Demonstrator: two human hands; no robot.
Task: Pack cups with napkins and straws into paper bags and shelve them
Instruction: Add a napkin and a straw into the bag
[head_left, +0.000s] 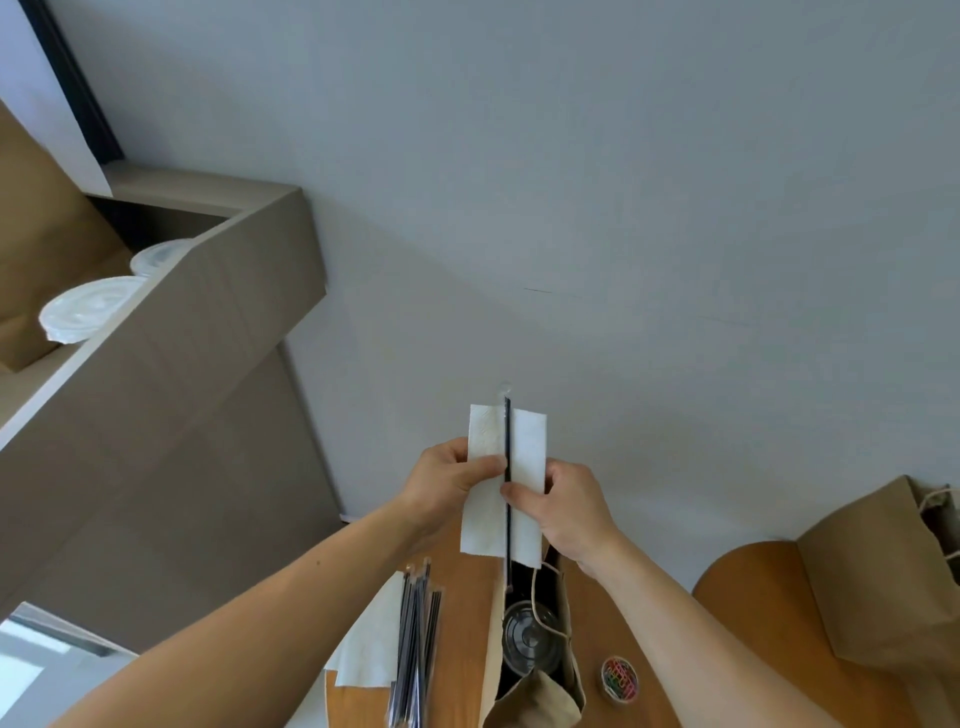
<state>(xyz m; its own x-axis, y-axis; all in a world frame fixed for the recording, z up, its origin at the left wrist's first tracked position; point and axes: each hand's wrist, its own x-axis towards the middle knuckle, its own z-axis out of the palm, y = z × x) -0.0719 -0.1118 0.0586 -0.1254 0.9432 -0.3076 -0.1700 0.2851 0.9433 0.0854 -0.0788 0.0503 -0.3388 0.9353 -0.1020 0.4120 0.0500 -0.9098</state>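
Where a pale grey wall (623, 182) fills most of the view, a brown shelf unit (208, 322) juts in from the left, with two clear lidded cups (88, 309) standing on its shelf. Below lies a wooden tabletop (665, 670). A closed brown paper bag (872, 577) with twine handles stands at its right edge. Near the middle stands an open paper bag (540, 701), and inside it sits a clear cup (530, 642) with a domed lid. To the left of that bag lie a stack of white napkins (369, 644) and a bundle of black wrapped straws (415, 639). Above the open bag, both hands hold up a long, folded white napkin (527, 452) with a faint embossed texture. The left hand (447, 483) grips its left edge, thumb pressed on the front. The right hand (566, 514) grips the right edge, its thumb pinning a thin black straw (507, 441) along the napkin's middle. The straw pokes out past both ends, its lower tip reaching the bag's mouth. A small round tub of coloured paper clips (619, 678) sits just right of the open bag.
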